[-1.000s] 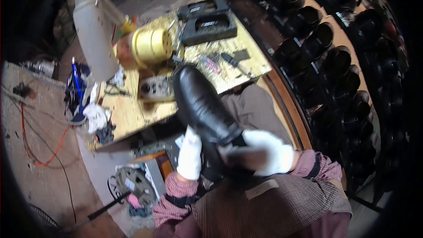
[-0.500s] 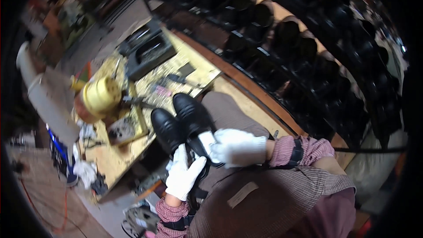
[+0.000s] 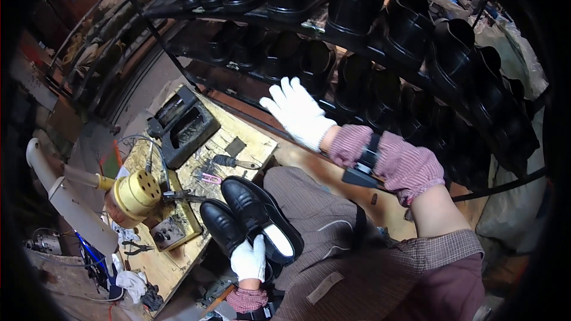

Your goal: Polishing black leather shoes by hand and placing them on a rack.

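Observation:
A pair of black leather shoes, one on the right point(image 3: 253, 201) and one on the left point(image 3: 221, 226), rests together over my lap, toes pointing toward the bench. A white insole point(image 3: 279, 242) shows inside the right one. My left hand point(image 3: 248, 261), in a white knit glove, is closed around the heel part of the shoes, its thumb up between them; some of its fingers are hidden. Stretched out ahead, my right hand point(image 3: 298, 113), also white-gloved, has its fingers spread and holds nothing. It is in front of the dark rack of shoes, apart from the pair.
On the wooden workbench point(image 3: 253, 142) lie a black metal fixture point(image 3: 193, 131), a dark brush point(image 3: 235, 161), a pink-handled tool point(image 3: 208, 178) and pliers point(image 3: 138, 248). A yellow round device point(image 3: 138, 196) stands at its left. Black shoes point(image 3: 357, 3) fill the rack point(image 3: 238, 16) beyond. A white rag point(image 3: 132, 285) hangs at the near corner.
My right hand has left the shoes and reached forward toward the rack, its fingers opening. My left hand stays at the shoes. The view has shifted, showing more of the rack.

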Motion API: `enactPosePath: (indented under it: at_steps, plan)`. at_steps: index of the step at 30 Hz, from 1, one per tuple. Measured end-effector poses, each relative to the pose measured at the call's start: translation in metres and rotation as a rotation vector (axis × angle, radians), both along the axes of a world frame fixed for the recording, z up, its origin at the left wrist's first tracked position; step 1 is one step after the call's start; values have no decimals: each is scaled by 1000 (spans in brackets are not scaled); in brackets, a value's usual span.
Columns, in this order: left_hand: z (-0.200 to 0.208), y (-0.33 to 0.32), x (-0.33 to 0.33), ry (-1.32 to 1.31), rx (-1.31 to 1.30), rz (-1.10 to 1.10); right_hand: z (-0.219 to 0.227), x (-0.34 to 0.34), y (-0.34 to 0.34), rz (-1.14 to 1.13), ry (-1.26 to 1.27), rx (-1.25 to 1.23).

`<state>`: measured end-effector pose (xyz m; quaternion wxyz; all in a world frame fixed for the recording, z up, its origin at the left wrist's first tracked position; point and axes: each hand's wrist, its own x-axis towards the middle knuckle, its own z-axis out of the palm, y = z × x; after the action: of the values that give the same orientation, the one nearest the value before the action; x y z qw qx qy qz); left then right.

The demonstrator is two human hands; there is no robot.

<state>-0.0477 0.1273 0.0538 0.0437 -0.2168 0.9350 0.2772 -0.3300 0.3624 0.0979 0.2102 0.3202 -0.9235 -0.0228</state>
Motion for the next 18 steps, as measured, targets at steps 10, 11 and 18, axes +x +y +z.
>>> enactPosePath:
  at_steps: [10,11,18]
  plan:
    - [-35,-7,3,-111,-63,-58,-40,-82,-28,-168,54,203]
    - [-39,-8,4,-115,-62,-71,-41,-81,-24,-243,-19,177]
    - [-56,-10,16,-87,-91,-167,-72,-116,-6,-495,32,44]
